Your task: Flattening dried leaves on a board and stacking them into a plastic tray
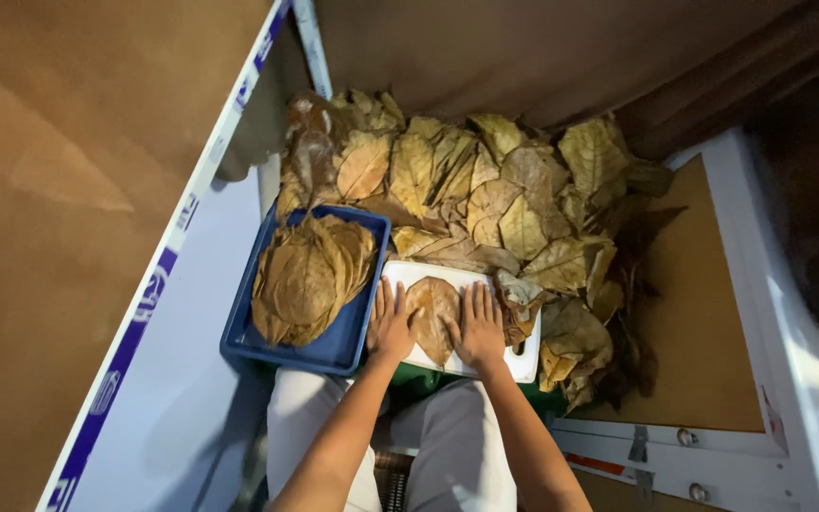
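Leaf [431,318], single, dry, brown, lying flat on a white board [523,360] that rests across the person's lap. Tip points toward the body; edges look curled and brittle.

Left hand [389,324] palm-down on the left margin of the leaf; right hand [479,327] palm-down on the right margin. Fingers [471,296] of both hands extended and slightly spread, pressing flat, gripping nothing.

Judgement on the flattening in hand: pressure should be even and come from the flats of the palms, moving outward from the midrib, since a dry blade of this kind likely cracks under a fingertip point load. Keep the leaf wholly on the board; its lower tip sits near the board's near edge.

Blue tray [351,349] just beside the board on the left, touching or nearly so, holding a stack of flattened leaves [307,277] laid in one direction.

Loose pile of unsorted leaves [495,190] beyond the board, some spilling onto its right end.

Brown panel [703,313] in a white frame to the right.
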